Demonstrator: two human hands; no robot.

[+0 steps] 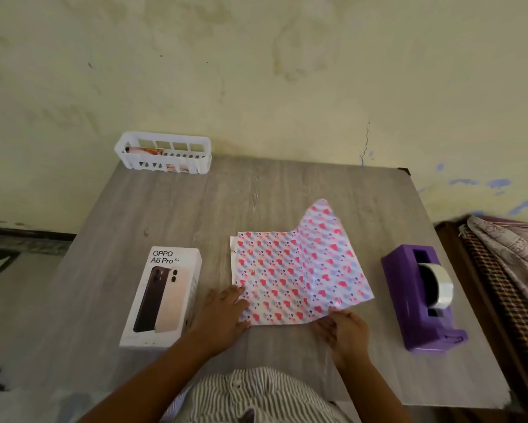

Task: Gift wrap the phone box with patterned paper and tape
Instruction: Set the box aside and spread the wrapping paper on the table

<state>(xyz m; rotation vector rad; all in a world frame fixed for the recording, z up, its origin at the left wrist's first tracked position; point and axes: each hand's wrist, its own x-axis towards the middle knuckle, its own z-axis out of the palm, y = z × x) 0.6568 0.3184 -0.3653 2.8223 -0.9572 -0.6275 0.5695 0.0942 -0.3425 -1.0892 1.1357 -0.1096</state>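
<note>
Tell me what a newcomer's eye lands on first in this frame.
Probably the heart-patterned pink and blue wrapping paper mid-table, its far right corner lifted, with both hands on its near edge: the left hand pressing flat, the right hand pinching the near edge. Next come the bright purple plastic tape dispenser to the right and the white cardboard phone box to the left, not yet on the paper.

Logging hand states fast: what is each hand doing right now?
Left hand: open, pressing flat on the patterned wrapping paper.
Right hand: pinching the paper's near edge.
</note>
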